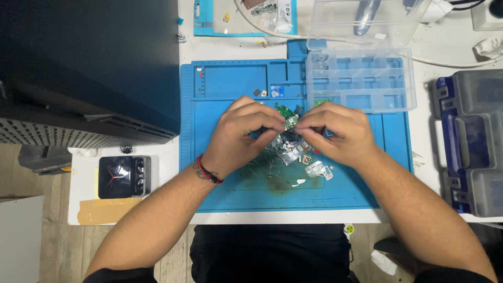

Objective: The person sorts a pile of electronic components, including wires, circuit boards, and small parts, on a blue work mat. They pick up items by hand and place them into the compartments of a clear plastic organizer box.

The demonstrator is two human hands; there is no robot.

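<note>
Two bare forearms nearest, reaching up from the lower edge; a red and black cord band on the left wrist. Left hand and right hand meet at the middle of one blue work mat on a white worktop. Both hands narrowed to a pinch, fingertips closed on one small green circuit board held between them, just above the mat.

Directly beneath the hands: one heap of small metal parts and thin wires, count not readable. Two or three loose silver pieces lie just right of the heap.

Containers: one clear compartment box, lid standing open, on the mat's upper right; its compartments look mostly bare, with something green at the near left corner. One grey and blue tool case at the right edge, shut, contents hidden. One black device left of the mat. One large dark case fills the upper left.
</note>
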